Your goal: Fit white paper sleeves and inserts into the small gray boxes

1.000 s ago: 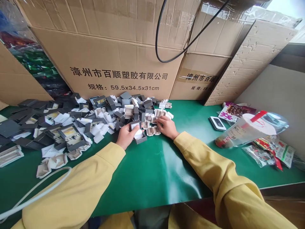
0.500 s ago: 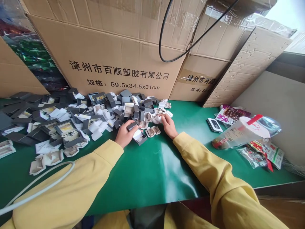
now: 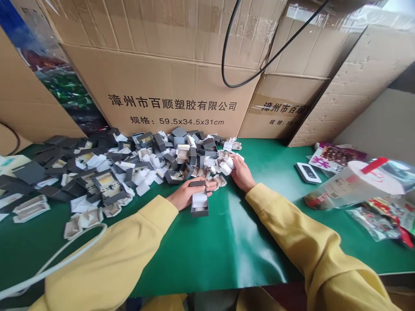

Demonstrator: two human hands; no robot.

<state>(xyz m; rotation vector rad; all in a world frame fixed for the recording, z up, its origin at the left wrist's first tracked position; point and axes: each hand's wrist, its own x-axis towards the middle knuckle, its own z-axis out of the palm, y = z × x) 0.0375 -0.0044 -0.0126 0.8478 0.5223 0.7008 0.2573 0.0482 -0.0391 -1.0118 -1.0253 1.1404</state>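
A small dark grey box (image 3: 199,211) with a white insert showing inside is held by my left hand (image 3: 184,194), its fingers reaching out from behind the box to the right. At the right end of the heap, my right hand (image 3: 242,173) has its fingers closed on a white folded paper insert (image 3: 228,165). Just beyond my left fingertips lies a crumpled pale insert (image 3: 220,181). The heap of dark grey boxes (image 3: 105,183) and white paper pieces spreads from there to the left.
Large cardboard cartons (image 3: 171,82) stand behind the heap on the green table (image 3: 223,255). To the right are a white device (image 3: 308,172), a tilted plastic cup (image 3: 350,185) and snack packets (image 3: 376,220). A white cable (image 3: 74,246) crosses my left sleeve; a black cable (image 3: 223,56) hangs above.
My left hand has turned the box so its open side faces me, and its fingers have straightened. My right hand stays by the white inserts at the heap's edge. The view has shifted left.
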